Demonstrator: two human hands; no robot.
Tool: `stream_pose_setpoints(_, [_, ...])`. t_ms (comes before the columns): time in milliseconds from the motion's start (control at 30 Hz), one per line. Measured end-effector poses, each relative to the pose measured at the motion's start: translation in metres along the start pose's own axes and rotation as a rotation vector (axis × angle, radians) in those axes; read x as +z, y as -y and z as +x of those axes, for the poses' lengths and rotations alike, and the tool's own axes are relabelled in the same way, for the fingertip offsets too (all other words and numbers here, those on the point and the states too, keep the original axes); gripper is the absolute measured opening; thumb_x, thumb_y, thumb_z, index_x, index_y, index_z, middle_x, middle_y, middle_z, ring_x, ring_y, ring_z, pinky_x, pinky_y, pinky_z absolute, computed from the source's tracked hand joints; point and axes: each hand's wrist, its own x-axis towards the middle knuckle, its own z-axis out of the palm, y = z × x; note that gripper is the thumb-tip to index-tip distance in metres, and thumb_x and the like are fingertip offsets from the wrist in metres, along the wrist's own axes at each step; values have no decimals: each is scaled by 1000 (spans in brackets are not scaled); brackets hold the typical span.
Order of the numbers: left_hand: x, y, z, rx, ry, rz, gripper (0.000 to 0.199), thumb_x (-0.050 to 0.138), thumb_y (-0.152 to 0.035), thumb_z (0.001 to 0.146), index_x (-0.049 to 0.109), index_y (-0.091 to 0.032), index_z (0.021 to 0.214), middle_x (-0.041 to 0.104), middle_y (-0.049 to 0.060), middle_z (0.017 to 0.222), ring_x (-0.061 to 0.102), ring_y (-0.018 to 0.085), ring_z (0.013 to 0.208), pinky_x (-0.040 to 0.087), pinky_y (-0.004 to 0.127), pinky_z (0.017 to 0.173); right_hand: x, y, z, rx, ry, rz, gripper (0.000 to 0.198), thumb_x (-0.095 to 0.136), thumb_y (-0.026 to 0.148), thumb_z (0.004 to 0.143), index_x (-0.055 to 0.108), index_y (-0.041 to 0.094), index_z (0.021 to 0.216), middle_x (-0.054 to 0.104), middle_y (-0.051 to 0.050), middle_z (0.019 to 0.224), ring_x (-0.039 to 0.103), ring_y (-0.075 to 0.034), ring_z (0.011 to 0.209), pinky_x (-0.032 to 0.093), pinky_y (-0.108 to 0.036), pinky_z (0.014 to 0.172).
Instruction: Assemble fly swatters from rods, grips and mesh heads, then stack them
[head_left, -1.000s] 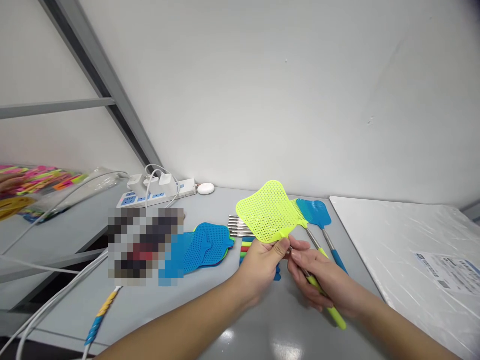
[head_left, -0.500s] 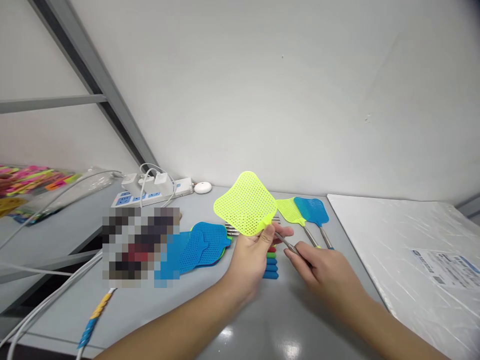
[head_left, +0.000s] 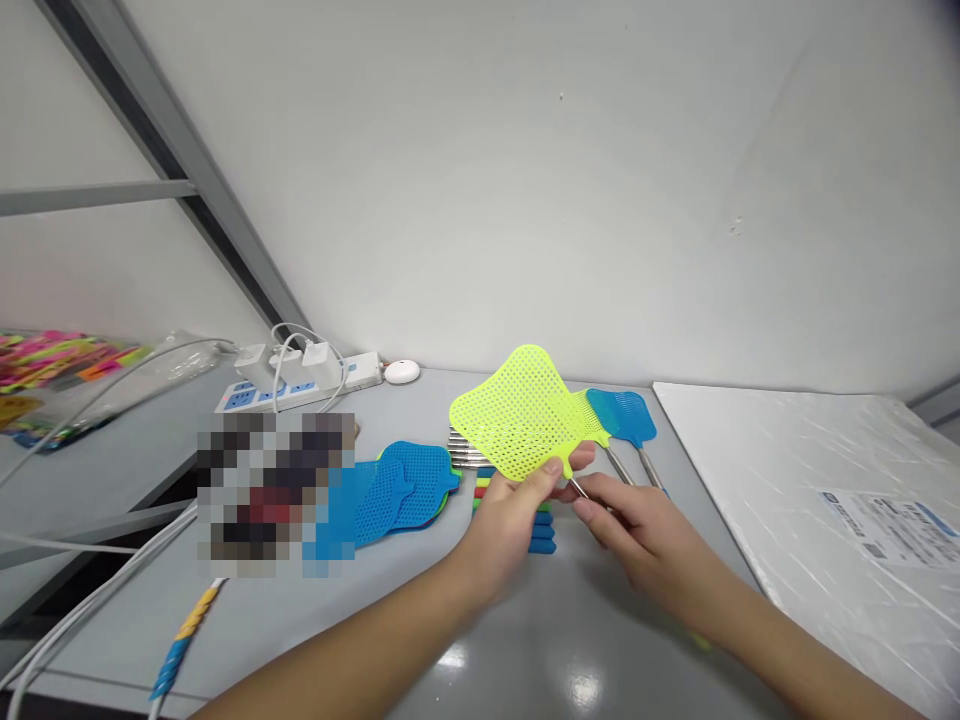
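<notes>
**Yellow-green perforated plastic swatter head (head_left: 517, 410) held above the glossy grey counter (head_left: 517, 655)**

The left hand (head_left: 510, 525) pinches its neck between thumb and fingers; the right hand (head_left: 645, 525) is closed round the thin silver metal rod (head_left: 577, 488) at the neck. Behind, a yellow-green swatter (head_left: 598, 427) and a blue swatter (head_left: 635, 415) overlap, near the left edge of a white film-wrapped board (head_left: 772, 460). Leftward, blue perforated heads (head_left: 424, 485) lie piled beside silver rods (head_left: 463, 452). Bare counter stretches between the forearms.

- left hand (head_left: 510, 520) pinching, thumb (head_left: 553, 467) on top, fingers (head_left: 583, 456) poking out past the grip
- right hand (head_left: 652, 535) curled just beside that grip, back side up
- left forearm (head_left: 352, 640) and right forearm (head_left: 810, 645) slanting up into it
</notes>
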Motion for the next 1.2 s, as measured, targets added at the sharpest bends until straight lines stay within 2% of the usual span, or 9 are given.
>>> stream_pose_setpoints(67, [1, 0, 0, -17, 6, -20, 34, 56, -44, 88, 70, -21, 109, 66, 11, 120, 61, 25, 105, 47, 37, 89, 0, 1, 0, 30, 2, 92, 39, 37, 48, 96, 52, 22, 72, 45, 2, 61, 41, -13, 58, 29, -26, 54])
stream_pose_setpoints(133, [1, -1, 1, -27, -29, -44, 37, 54, -48, 88, 69, -22, 110, 66, 11, 118, 62, 25, 105, 49, 35, 86, -1, 1, -1, 59, 18, 128, 40, 38, 48, 96, 51, 22, 70, 40, 3, 59, 36, -12, 56, 27, -25, 52])
stream_pose_setpoints(300, [2, 0, 3, -4, -116, 11, 37, 59, -50, 85, 67, -25, 112, 66, 9, 119, 62, 25, 106, 50, 35, 84, 0, -3, -1, 71, 28, 112, 38, 40, 47, 95, 52, 21, 71, 37, 4, 58, 34, -12, 56, 25, -26, 52])
stream_pose_setpoints(467, [6, 4, 0, 7, -86, -7, 37, 55, -47, 89, 67, -22, 113, 64, 12, 122, 59, 27, 112, 50, 37, 86, 2, -5, -2, 8, -2, 95, 40, 38, 44, 96, 39, 21, 64, 35, 4, 59, 33, -12, 56, 25, -26, 53])
stream_pose_setpoints(633, [7, 9, -3, -50, -30, 0, 37, 56, -46, 88, 68, -21, 113, 66, 12, 120, 61, 24, 107, 48, 37, 90, -2, 1, -1, 3, 5, 95, 39, 38, 45, 96, 50, 21, 69, 47, 1, 63, 41, -13, 59, 32, -26, 56])
stream_pose_setpoints(800, [3, 16, -3, -141, 63, 50, 39, 55, -46, 89, 70, -19, 112, 68, 10, 112, 58, 21, 111, 38, 35, 103, -4, 1, 2, 20, 45, 155, 36, 36, 46, 96, 57, 22, 79, 59, -2, 82, 53, -17, 77, 41, -28, 70])
stream_pose_setpoints(933, [-3, 11, 3, -69, 20, 131, 39, 56, -48, 88, 72, -18, 107, 70, 10, 96, 63, 21, 94, 45, 37, 92, -1, -4, 3, 73, 71, 142, 37, 34, 49, 97, 50, 23, 77, 55, 0, 75, 47, -15, 68, 38, -26, 63])
stream_pose_setpoints(1100, [-1, 5, 6, 40, -81, 196, 32, 58, -49, 86, 73, -20, 85, 70, 9, 103, 62, 21, 95, 47, 35, 88, -3, -1, 3, 88, 111, 132, 39, 32, 51, 97, 42, 22, 72, 42, 4, 63, 35, -12, 57, 29, -25, 53])
stream_pose_setpoints(1200, [-5, 1, 9, 75, -140, 200, 33, 58, -50, 85, 72, -19, 84, 71, 8, 100, 62, 19, 87, 48, 32, 81, -6, 4, 3, 44, 99, 72, 39, 30, 50, 98, 40, 22, 72, 45, 4, 64, 37, -12, 57, 28, -26, 53])
